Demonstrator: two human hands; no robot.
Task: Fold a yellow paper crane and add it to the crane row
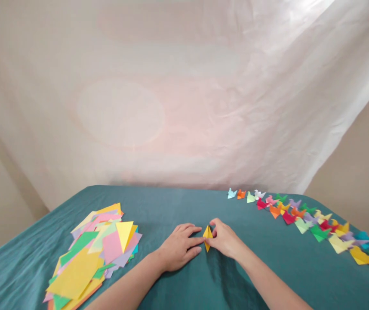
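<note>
A small piece of yellow origami paper (pixel 207 234), folded into a narrow diamond with a crease down its middle, is on the cloth between my hands. My right hand (pixel 225 238) pinches its right side between thumb and fingers. From the left, my left hand (pixel 182 246) lies flat on the cloth with fingers spread. One of its fingertips reaches the lower part of the folded paper. The right fingertips partly cover the paper's right edge.
Loose coloured paper sheets (pixel 75 272) are heaped at the left of the green tablecloth (pixel 171 206). Folded paper birds (pixel 320 232) of many colours stand in rows along the right side. Behind the table hangs a pale cloth (pixel 184 107).
</note>
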